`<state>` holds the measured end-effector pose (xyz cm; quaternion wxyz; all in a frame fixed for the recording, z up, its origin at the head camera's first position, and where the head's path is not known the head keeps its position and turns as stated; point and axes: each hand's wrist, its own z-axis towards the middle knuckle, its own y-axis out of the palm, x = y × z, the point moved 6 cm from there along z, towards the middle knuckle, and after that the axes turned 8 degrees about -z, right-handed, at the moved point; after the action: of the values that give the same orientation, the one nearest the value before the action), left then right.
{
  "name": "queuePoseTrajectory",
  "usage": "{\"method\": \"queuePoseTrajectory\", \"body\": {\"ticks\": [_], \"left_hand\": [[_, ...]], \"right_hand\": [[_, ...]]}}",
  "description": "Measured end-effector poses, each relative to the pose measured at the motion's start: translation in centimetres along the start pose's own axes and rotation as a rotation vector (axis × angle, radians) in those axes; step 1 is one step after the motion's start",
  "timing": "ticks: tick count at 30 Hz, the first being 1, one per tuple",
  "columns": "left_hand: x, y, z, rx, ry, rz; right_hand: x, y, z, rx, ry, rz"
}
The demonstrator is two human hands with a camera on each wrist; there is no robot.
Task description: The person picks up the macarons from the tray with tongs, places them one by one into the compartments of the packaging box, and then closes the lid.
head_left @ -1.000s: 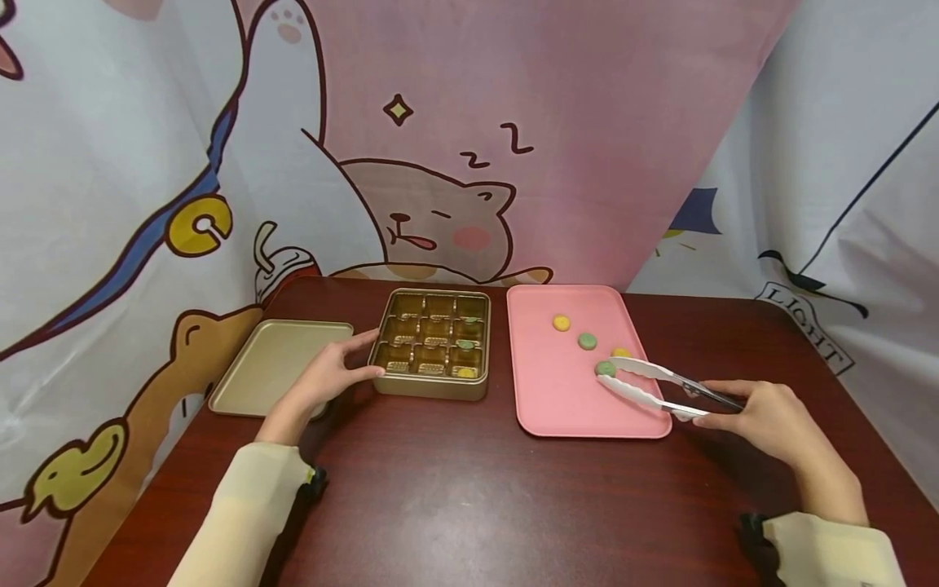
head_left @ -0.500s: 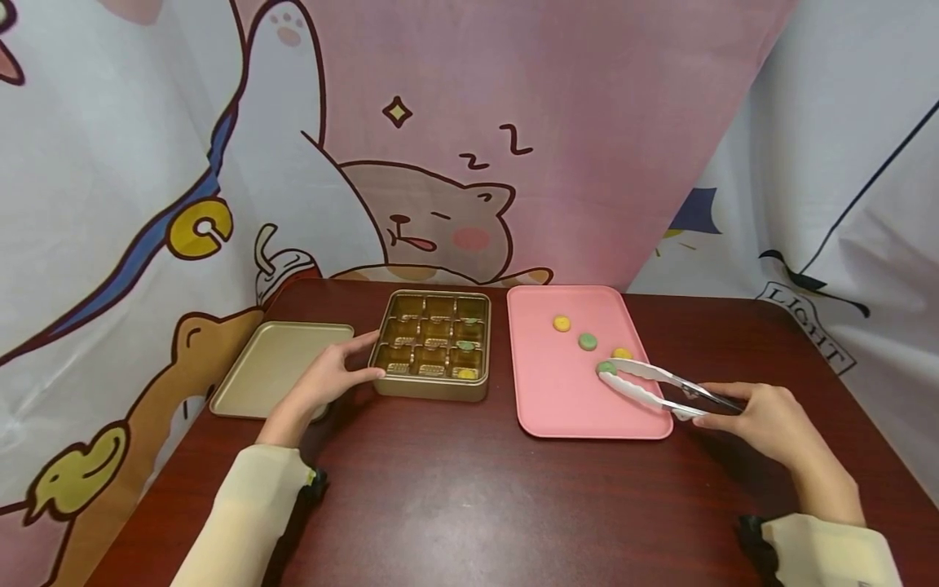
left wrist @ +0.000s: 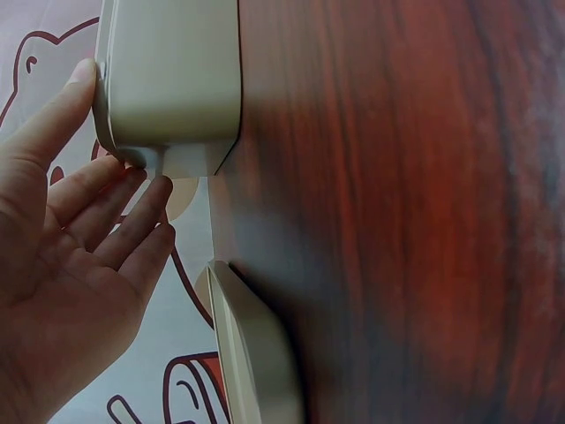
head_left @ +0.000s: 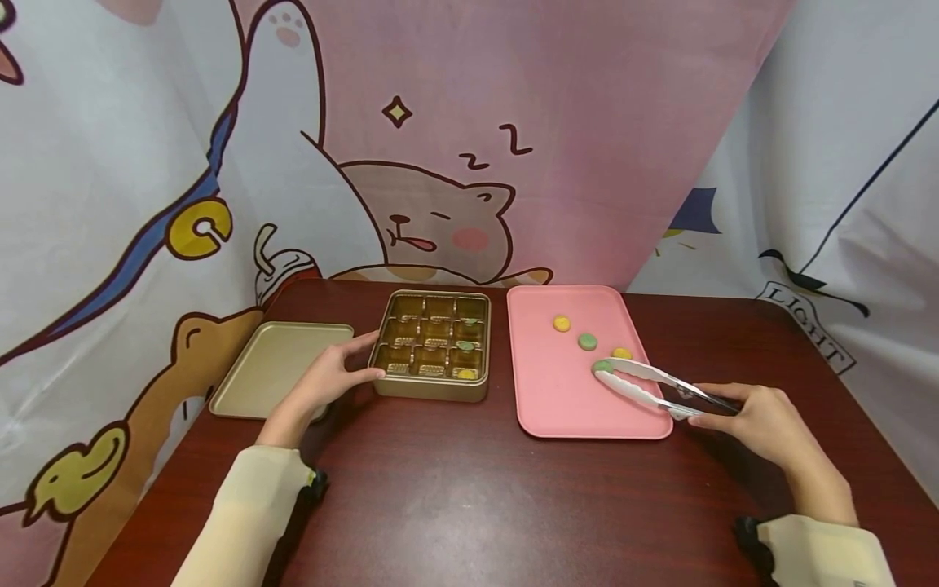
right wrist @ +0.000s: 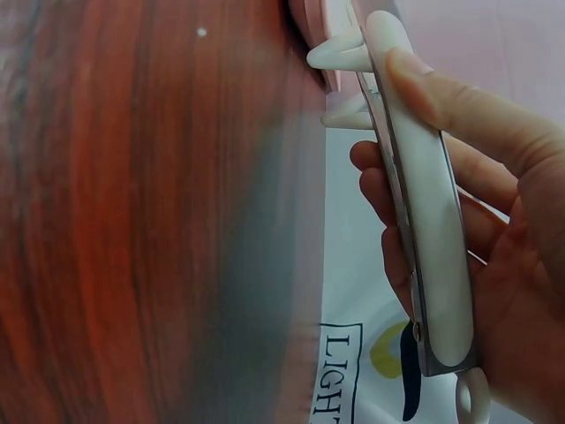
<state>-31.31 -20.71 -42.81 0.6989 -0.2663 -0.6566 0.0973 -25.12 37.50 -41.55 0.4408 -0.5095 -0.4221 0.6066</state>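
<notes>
Green cookie point(head_left: 601, 367) held by tongs point(head_left: 634, 393)

The tongs are gripped by the right hand point(head_left: 766, 422), thumb and fingers curled round them. The cookie is flanked by their tips, toward the right edge of the pink tray point(head_left: 557, 399). The near left corner of the box point(head_left: 429, 389) is touched by the left hand point(head_left: 332, 377), thumb and fingers spread. The lid point(head_left: 282, 363) is set by the left edge of the table point(head_left: 469, 497).

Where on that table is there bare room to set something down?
The table front, between the sleeves and nearer than the gold box and pink tray; also the tray's near left part. Crowded: the tray's right side, with tongs and discs.
</notes>
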Motion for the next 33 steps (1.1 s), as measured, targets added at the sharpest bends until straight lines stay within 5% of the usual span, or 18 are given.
{"method": "queuePoseTrajectory", "body": {"ticks": [25,33], "left_hand": [[-0.1,0.0,0.0,0.004,0.010,0.007],[-0.2,0.0,-0.1,-0.004,0.003,-0.014]], "right_hand": [[-2.6,-1.2,0.7,0.066,-0.076,0.044],[-3.9,-0.8,1.5,0.032,-0.094,0.061]]}}
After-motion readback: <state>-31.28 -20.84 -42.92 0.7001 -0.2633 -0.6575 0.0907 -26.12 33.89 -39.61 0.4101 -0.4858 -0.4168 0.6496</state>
